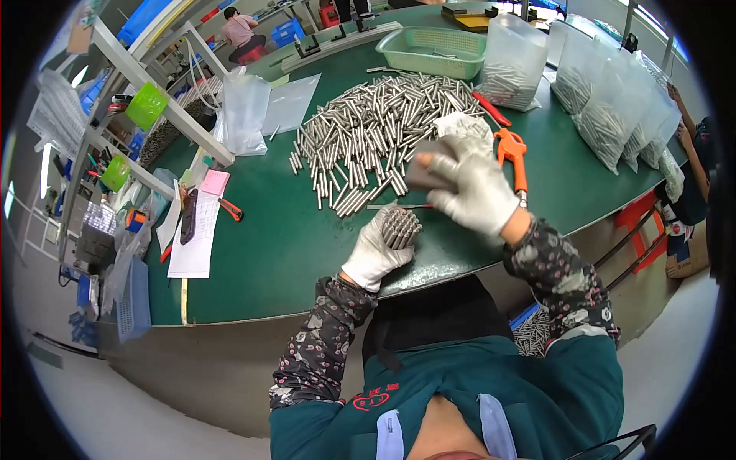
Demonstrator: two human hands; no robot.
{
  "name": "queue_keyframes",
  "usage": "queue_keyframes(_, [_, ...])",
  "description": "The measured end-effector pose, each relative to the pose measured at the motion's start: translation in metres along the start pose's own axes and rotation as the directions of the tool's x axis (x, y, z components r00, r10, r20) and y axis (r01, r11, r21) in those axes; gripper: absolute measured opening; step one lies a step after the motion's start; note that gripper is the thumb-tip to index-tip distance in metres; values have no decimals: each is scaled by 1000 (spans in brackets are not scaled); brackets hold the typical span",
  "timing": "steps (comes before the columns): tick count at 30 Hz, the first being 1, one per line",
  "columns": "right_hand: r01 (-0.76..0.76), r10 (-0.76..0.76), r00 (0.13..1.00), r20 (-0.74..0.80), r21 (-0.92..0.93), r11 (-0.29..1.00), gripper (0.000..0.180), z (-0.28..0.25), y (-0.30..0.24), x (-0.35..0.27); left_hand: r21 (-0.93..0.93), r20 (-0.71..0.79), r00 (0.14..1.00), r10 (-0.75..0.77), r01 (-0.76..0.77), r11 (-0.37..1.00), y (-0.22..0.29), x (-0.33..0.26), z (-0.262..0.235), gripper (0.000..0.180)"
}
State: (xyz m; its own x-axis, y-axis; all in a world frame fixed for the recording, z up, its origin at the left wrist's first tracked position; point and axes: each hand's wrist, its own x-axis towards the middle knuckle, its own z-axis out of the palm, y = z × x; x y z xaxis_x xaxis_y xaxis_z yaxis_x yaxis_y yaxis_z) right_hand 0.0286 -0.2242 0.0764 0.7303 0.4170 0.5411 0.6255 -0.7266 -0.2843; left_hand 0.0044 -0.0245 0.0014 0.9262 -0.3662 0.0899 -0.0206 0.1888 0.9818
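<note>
My left hand (369,251), in a white glove, is closed round a bundle of short metal pins (402,228) with their ends facing up, near the table's front edge. To its right, my gloved right hand (481,195) is raised and grips a dark grey-brown flat pad (426,173); motion blurs both a little, and the pad's exact kind is unclear. A large heap of loose metal pins (368,126) spreads over the green table (261,253) beyond my hands. Between hands and heap lies a thin tool (399,206), partly covered.
Right of the heap are a white cloth (466,127), a red-handled tool (491,110) and an orange air gun (512,157). Filled plastic bags (515,57) and a green basket (431,52) stand behind. At left lie paper (195,238) and a red cutter (231,208). Another person's arm (690,146) shows at right.
</note>
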Motion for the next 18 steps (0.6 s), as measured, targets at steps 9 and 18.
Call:
queue_keyframes(9, [-318,256,946,-201,-401,859,42,-18,37,-5,23,-40,992,121,-120,993,-10,-5,-1,66])
queue_keyframes(18, [-358,208,929,-307,-602,714,43,-18,59,-20,68,31,994,109,-111,992,-14,1,-4,64])
